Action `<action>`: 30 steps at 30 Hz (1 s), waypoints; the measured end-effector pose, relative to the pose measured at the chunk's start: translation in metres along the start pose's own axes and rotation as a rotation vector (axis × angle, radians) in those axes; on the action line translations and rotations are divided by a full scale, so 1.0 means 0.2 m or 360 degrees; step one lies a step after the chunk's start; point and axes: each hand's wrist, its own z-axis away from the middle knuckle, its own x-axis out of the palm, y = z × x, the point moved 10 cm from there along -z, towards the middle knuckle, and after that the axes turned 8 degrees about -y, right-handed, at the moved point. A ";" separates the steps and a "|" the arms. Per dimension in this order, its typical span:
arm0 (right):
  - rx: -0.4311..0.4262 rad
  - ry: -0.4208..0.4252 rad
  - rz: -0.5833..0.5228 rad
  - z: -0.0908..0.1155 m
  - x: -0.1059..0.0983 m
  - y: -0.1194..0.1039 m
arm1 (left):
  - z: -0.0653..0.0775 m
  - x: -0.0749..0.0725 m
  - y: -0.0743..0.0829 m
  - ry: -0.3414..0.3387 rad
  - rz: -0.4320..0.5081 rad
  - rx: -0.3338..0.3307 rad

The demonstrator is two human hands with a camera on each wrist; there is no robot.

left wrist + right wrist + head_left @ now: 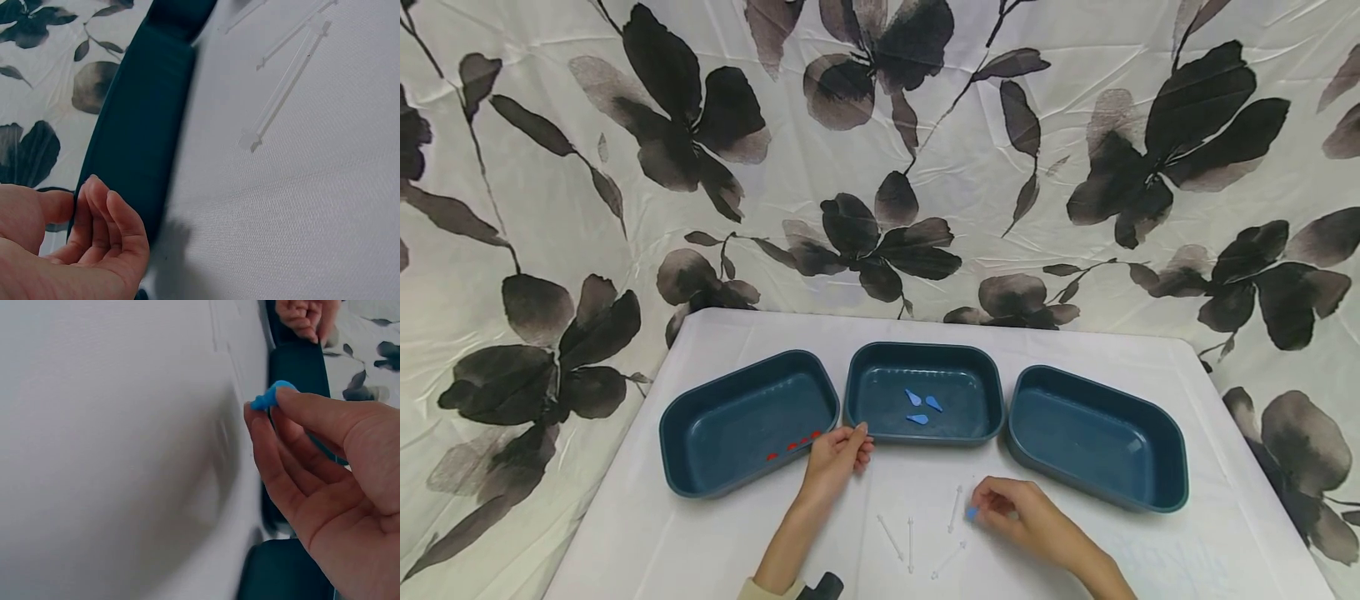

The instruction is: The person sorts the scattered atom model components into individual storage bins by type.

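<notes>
Near the front left corner of the middle dark teal tray [925,439], my left hand [837,457] grips the rim, thumb inside and fingers outside in the left wrist view. Three blue teardrop-shaped pieces [917,419] lie on this tray's floor. My right hand [1022,517] is over the white table in front of the trays. Between its thumb and fingertips it pinches a small blue piece [269,395] with a rounded end and a narrow knobbed tip. Just left of that hand, several thin clear sticks [912,546] with wider ends lie on the table.
The left teal tray [722,482] holds several small red pieces [792,447] along its front wall, beside my left hand. A right teal tray [1097,492] stands angled beyond my right hand. Floral cloth [865,167] hangs behind the white table [700,550].
</notes>
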 end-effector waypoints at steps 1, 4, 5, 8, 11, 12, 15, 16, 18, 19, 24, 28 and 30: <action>0.0003 0.0009 0.0001 -0.01 -0.01 0.00 | 0.00 0.00 0.00 0.0000 0.0000 0.0001; 0.0011 0.0047 -0.0024 -0.03 -0.03 -0.01 | 0.00 0.00 0.00 -0.0006 -0.0006 0.0008; 0.0011 0.0061 -0.0036 -0.04 -0.04 -0.02 | 0.00 0.00 0.00 -0.0007 -0.0007 0.0009; 0.0001 0.0116 -0.0065 -0.06 -0.08 -0.03 | 0.00 0.00 0.00 -0.0008 -0.0006 0.0009; 0.0000 0.0166 -0.0082 -0.08 -0.12 -0.04 | 0.00 0.00 0.00 0.0000 -0.0006 0.0004; 0.0005 0.0179 -0.0084 -0.09 -0.14 -0.04 | 0.00 0.00 0.00 -0.0001 -0.0008 0.0007; 0.0025 0.0199 -0.0103 -0.11 -0.18 -0.04 | 0.00 0.00 0.00 0.0001 -0.0011 0.0006; 0.0032 0.0203 -0.0108 -0.12 -0.19 -0.04 | 0.00 -0.01 0.00 -0.0001 -0.0011 0.0008; 0.0050 0.0209 -0.0114 -0.13 -0.21 -0.04 | 0.00 -0.01 0.00 -0.0003 -0.0014 0.0004; 0.0056 0.0214 -0.0120 -0.14 -0.22 -0.04 | 0.00 -0.01 0.00 -0.0003 -0.0013 0.0000; 0.0094 0.0251 -0.0151 -0.17 -0.28 -0.05 | 0.00 -0.01 -0.01 -0.0009 -0.0027 -0.0009; 0.0109 0.0268 -0.0160 -0.20 -0.32 -0.06 | 0.00 -0.01 -0.01 -0.0008 -0.0028 -0.0018; 0.0102 0.0266 -0.0156 -0.22 -0.34 -0.06 | 0.00 -0.01 -0.01 -0.0007 -0.0020 -0.0020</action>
